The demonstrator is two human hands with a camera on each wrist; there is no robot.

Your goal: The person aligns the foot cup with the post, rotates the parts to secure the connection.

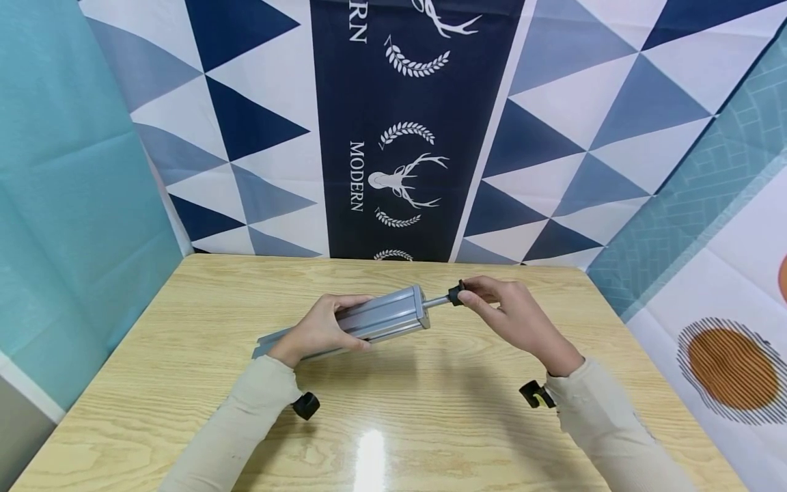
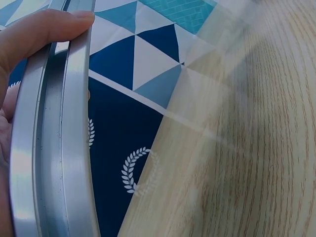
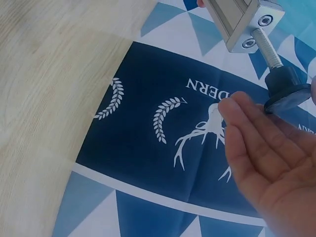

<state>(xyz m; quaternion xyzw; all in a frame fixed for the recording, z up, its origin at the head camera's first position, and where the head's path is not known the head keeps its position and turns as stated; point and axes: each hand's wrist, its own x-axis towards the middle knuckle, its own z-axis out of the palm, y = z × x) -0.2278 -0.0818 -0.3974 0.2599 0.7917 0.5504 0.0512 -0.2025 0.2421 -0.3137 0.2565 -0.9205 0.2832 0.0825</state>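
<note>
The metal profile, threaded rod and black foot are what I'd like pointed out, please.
Metal profile (image 1: 387,315), head view: bare stretch of its long body.
Threaded rod (image 3: 267,48), right wrist view: middle of its shaft.
Black foot (image 3: 283,80), right wrist view: its narrower collar.

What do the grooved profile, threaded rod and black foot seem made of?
Grooved profile: probably aluminium, satin finish, judging by its silver-grey sheen.
Threaded rod: bright metal, likely steel, with fine ridges catching light.
Black foot: dark, perhaps plastic or hard rubber; it shows no metallic shine.
</note>
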